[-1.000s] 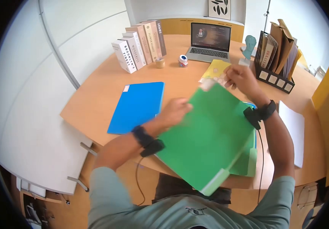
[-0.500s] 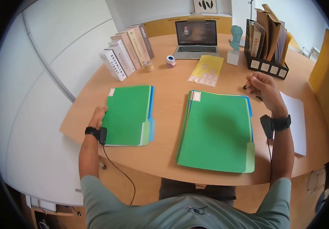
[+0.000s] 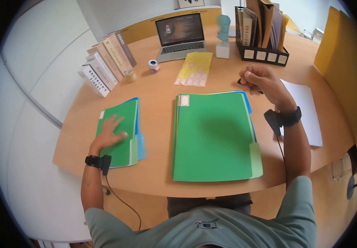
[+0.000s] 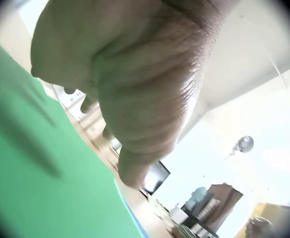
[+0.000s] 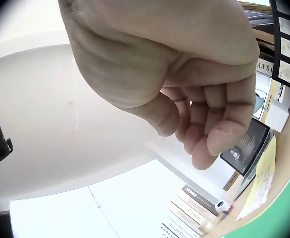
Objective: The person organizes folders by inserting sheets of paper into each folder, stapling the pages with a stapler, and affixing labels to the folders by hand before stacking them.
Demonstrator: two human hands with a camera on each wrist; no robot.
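The left hand (image 3: 109, 133) lies flat with fingers spread on a small green folder (image 3: 118, 132), which rests on a blue folder (image 3: 139, 140) near the counter's (image 3: 158, 111) edge. To its right lies a large green folder (image 3: 213, 136), shut and flat, with a white label at its top corner. Beyond that folder's far right corner the right hand (image 3: 260, 82) hovers with fingers curled loosely inward, holding nothing, just beside a small dark object (image 3: 240, 81) on the counter. A white sheet (image 3: 306, 111) lies to the right of that hand.
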